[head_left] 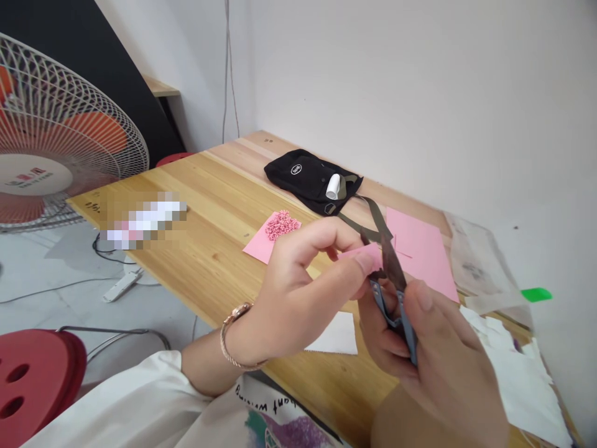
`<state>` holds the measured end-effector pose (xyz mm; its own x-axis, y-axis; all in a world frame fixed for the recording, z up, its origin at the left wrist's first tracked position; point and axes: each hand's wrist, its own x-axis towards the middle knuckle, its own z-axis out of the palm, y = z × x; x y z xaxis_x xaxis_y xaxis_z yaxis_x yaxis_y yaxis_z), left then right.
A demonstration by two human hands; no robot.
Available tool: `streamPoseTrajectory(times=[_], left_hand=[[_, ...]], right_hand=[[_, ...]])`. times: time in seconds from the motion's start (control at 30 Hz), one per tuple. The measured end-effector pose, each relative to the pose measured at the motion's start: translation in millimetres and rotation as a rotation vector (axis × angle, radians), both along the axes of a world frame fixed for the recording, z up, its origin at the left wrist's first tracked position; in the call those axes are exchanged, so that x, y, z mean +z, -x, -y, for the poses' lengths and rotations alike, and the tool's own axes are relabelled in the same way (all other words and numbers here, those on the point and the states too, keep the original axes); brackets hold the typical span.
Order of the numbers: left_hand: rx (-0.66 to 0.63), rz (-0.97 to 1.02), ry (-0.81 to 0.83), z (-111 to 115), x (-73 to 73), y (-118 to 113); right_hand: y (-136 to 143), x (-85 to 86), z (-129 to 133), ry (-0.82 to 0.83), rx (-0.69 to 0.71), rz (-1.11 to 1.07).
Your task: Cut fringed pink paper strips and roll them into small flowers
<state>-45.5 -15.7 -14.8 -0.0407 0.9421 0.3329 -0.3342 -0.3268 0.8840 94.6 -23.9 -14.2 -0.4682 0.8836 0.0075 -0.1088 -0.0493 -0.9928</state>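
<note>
Between thumb and fingers, my left hand (308,286) pinches a small strip of pink paper (369,255). My right hand (438,348) grips blue-handled scissors (396,274), whose dark blades stand parted and point up and away beside the strip. Beyond my left hand a heap of small curled pink pieces (281,225) rests on a pink sheet (259,242). A larger pink sheet (426,255) lies past the scissors, with a thin pink strip on it. Partly behind my hands is a white sheet (336,335).
A black bag (303,177) with a white roll (333,185) lies at the wooden table's (186,249) back. White papers (527,373) and a clear plastic bag (480,261) are right. A fan (56,143) and red stool (35,386) stand left.
</note>
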Motion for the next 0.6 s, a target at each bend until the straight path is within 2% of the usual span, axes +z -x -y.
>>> streamPoseTrajectory(times=[0.6], left_hand=[[0.027, 0.006, -0.010, 1.8, 4.1, -0.4]], right_hand=[[-3.0, -4.9, -2.7, 0.133, 0.069, -0.064]])
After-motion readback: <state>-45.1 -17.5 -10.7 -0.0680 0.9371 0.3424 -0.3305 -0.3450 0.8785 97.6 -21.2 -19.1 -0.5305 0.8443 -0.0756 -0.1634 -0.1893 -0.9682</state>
